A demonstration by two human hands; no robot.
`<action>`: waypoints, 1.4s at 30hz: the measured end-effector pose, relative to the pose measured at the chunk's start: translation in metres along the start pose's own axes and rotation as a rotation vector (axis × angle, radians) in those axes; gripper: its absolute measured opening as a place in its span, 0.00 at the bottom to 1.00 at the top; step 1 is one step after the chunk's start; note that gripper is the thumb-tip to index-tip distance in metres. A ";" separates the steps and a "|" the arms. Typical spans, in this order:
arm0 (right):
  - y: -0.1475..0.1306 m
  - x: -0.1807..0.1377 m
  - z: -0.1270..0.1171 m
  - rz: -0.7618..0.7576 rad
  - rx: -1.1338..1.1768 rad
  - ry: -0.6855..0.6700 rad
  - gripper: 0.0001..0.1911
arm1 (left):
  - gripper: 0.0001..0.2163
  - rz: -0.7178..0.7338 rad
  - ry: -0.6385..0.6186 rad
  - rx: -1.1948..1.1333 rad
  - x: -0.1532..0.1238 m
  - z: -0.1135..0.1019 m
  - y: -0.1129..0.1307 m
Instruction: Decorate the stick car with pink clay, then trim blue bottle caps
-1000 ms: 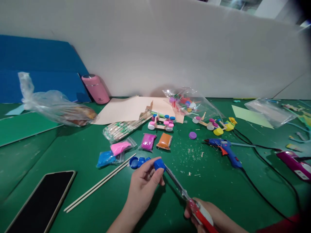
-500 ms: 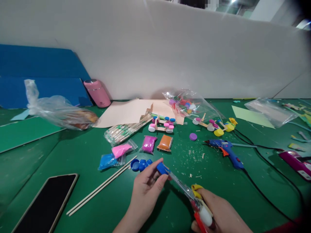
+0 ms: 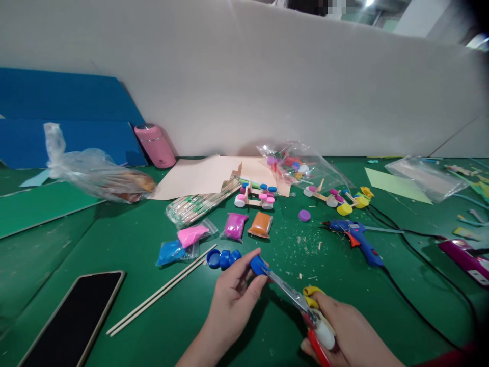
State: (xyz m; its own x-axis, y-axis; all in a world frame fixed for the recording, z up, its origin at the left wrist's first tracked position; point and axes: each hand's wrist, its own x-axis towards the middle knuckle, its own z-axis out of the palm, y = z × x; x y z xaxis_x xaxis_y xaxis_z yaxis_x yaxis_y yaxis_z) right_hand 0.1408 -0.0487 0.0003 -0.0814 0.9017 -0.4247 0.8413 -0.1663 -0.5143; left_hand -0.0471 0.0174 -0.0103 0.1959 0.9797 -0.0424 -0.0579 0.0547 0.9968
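Note:
My left hand (image 3: 239,293) pinches a blue bottle cap (image 3: 259,265) between thumb and fingers, a little above the green table. My right hand (image 3: 346,331) is closed around the handles of a pair of scissors (image 3: 290,293), which show yellow, red and white parts. The silver blades point up and left, and their tips meet the edge of the cap. How far the tips reach into the cap I cannot tell. Just left of my left hand, several more blue bottle caps (image 3: 214,259) sit in a row. Two thin wooden sticks (image 3: 162,290) lie side by side farther left.
A blue glue gun (image 3: 353,234) with a black cable lies at right. Small cars (image 3: 255,199) with cap wheels stand behind bagged clay (image 3: 234,226). A phone (image 3: 72,318) lies front left. Bundled sticks (image 3: 202,206), a pink flask (image 3: 156,146) and plastic bags (image 3: 97,171) fill the back.
The blue cap has tilted in my left hand, showing more of its rim against the scissor tips. Both hands have otherwise barely moved, and the view has shifted slightly.

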 end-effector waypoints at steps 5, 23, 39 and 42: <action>0.003 0.002 0.002 -0.012 0.040 0.006 0.14 | 0.16 0.000 -0.005 -0.020 -0.001 0.001 0.000; 0.012 0.001 0.002 -0.077 -0.068 0.074 0.15 | 0.16 -0.073 -0.142 -0.017 0.001 0.000 0.000; 0.020 0.004 0.007 -0.102 -0.137 0.075 0.13 | 0.18 0.012 -0.133 0.228 -0.002 -0.002 -0.014; 0.019 0.002 0.007 -0.091 -0.104 0.081 0.12 | 0.18 0.026 -0.127 0.226 -0.002 -0.002 -0.013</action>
State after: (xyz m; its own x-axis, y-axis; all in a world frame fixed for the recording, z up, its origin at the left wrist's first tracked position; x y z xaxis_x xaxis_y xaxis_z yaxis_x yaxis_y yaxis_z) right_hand 0.1527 -0.0532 -0.0152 -0.1203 0.9410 -0.3162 0.8834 -0.0438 -0.4666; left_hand -0.0487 0.0155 -0.0237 0.3196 0.9473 -0.0222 0.1530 -0.0285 0.9878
